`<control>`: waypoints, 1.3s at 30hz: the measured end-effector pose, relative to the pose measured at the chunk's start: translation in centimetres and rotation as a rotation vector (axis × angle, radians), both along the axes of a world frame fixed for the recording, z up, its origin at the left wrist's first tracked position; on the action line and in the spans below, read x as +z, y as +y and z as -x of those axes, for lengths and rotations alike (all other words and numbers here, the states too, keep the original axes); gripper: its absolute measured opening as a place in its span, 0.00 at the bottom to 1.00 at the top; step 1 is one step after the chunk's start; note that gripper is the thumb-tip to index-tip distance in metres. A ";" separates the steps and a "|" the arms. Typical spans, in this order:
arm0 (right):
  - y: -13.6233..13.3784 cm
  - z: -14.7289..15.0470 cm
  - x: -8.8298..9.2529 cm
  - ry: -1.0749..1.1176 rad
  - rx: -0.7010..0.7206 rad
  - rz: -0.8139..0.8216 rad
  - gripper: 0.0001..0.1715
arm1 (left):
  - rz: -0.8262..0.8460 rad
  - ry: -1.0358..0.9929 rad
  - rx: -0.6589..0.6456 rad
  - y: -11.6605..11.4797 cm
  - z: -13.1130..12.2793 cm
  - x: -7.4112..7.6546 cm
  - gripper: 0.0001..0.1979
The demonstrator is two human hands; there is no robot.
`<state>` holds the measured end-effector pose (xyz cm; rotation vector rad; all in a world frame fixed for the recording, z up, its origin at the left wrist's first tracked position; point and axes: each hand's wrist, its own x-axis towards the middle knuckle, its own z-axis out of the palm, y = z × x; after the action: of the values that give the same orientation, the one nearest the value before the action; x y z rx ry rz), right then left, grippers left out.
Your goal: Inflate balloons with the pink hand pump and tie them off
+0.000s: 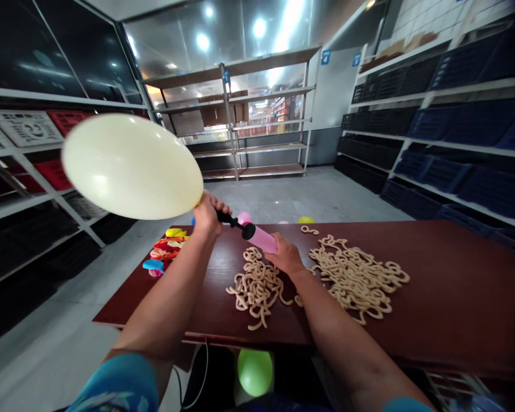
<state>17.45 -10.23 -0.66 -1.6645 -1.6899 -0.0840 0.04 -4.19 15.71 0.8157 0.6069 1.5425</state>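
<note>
A large pale yellow balloon [133, 166], blown up, stands out to the upper left of my left hand [208, 214]. That hand is closed around the balloon's neck, at the black end of a hand balloon pump [261, 238]. My right hand [285, 253] grips the pump's pink barrel near its far right end. How the neck sits on the pump is hidden by my left fingers. Below the pump lies a small heap of beige curled pieces [257, 286], and a larger heap of curled pieces [360, 274] spreads to the right of my right hand.
Flat uninflated balloons [167, 250] in several colours lie at the left end of the dark red table [450, 286]. A green balloon [254, 372] is below the front edge. Past the far edge show a pink balloon [244, 217] and a yellow balloon [306, 220]. Shelves with crates line both sides.
</note>
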 end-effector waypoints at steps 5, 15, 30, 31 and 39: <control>0.3 -0.4 -0.2 0.008 0.003 -0.040 0.22 | -0.054 -0.031 0.051 -0.3 2.7 3.8 0.20; 0.0 0.0 -0.3 -0.140 -0.060 0.069 0.20 | 0.067 -0.047 0.047 0.7 -1.1 -4.9 0.18; -3.5 3.1 4.4 -0.274 0.185 0.015 0.25 | 0.346 -0.263 -0.122 0.0 -2.9 -11.3 0.14; -3.6 2.8 4.3 -0.277 0.178 0.037 0.24 | 0.369 -0.244 -0.142 0.3 -2.8 -11.7 0.14; -2.7 -2.6 2.0 -0.158 -0.272 0.368 0.15 | 0.412 0.307 0.151 4.1 1.3 -15.2 0.11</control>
<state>20.08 -12.95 1.38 -2.2095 -1.6550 -0.0370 -1.26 -0.06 0.52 0.7026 1.1914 1.3667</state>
